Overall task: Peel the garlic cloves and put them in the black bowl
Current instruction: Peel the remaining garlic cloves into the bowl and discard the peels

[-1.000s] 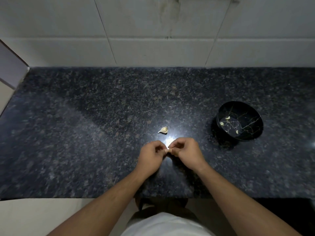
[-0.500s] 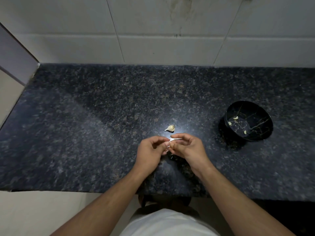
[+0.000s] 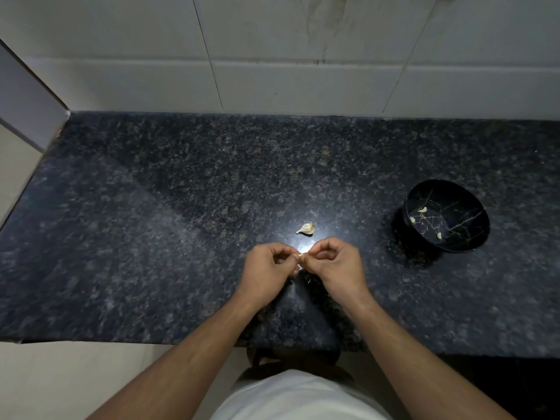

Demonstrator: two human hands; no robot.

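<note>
We find both hands brought together above the dark granite counter (image 3: 151, 237), near its front edge. The left hand (image 3: 266, 271) and the right hand (image 3: 336, 265) each have fingers curled, and between their fingertips they pinch a small pale garlic clove (image 3: 301, 256); it is too small and too covered for us to state its long axis or how much skin remains. We judge peeling to be in hand. The black bowl (image 3: 472, 237) stands well apart to the right of the hands and slightly farther from the person, so the right hand is the nearer one for the transfer, which would run rightward and a little away from the body. Inside the bowl we count three small pale pieces, apparently peeled cloves, lying separately on its veined interior. A further garlic piece (image 3: 306, 228), still skinned by its look, lies on the counter just beyond the hands, its pointed tip toward the left.
</note>
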